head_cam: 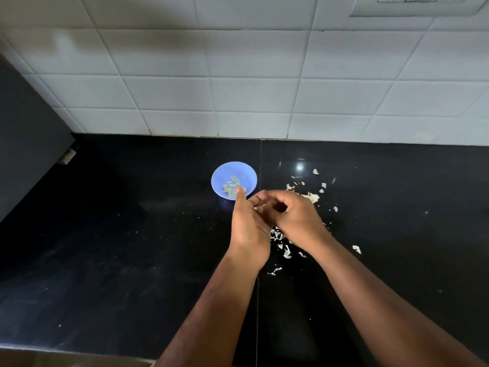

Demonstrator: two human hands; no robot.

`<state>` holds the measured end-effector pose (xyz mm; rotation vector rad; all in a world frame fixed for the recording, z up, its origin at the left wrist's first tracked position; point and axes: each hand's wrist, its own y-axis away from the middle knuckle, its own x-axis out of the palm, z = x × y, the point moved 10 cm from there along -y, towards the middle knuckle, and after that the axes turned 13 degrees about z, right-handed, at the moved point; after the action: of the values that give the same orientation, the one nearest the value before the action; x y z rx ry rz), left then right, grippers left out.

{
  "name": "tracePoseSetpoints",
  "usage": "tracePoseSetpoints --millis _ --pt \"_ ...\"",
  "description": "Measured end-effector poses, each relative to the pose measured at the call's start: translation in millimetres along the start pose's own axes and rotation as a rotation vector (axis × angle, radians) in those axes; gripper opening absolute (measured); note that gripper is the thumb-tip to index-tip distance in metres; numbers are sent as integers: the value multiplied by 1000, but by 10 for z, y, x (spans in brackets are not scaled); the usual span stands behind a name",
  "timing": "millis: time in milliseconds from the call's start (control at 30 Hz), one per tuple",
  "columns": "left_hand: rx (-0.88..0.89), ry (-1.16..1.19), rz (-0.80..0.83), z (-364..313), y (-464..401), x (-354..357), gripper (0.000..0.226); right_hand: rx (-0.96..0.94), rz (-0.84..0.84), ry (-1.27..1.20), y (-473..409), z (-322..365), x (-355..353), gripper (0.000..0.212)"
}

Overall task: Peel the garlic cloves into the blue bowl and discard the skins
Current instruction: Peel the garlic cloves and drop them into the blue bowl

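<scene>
Beside the blue bowl (234, 180), just to its right and nearer the camera, I see both hands meeting above the black table (111, 260). Left hand (248, 229): thumb up, fingers loosely cupped; whether it holds a clove I cannot tell, the right hand covers the spot. Right hand (293, 215): fingers curled inward as if pinching something small against the left palm; the object itself is hidden.

Progress, my reading: several peeled garlic cloves (232, 188) already lie in the bowl, pale yellow-green. Garlic skins (280, 239) are scattered on the table right of the bowl and under the hands, not yet discarded. No unpeeled cloves visible elsewhere, so peeling looks near its end; cleanup remains.

Writing: none legible. Switch plate (418, 5) on the tiled wall, far behind the bowl, shows no readable marks.
</scene>
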<state>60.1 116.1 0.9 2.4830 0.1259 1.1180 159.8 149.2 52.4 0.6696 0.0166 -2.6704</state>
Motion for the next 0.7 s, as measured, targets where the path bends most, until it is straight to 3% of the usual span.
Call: tracePoseSetpoints --millis 67,167,400,533,700 --pt "-17 14 31 74 1 114 78 -10 -43 88 74 -33 -71 19" --pt "-66 -12 111 185 16 287 79 35 -112 32 173 -129 -245 13" --pt "28 -415 31 248 40 304 28 92 -174 -518 352 -313 -515 17" --pt "36 -398 41 294 34 382 18 140 -273 -661 431 -431 -613 12" --pt "78 -382 65 263 16 439 15 193 -247 -708 452 -525 -613 12"
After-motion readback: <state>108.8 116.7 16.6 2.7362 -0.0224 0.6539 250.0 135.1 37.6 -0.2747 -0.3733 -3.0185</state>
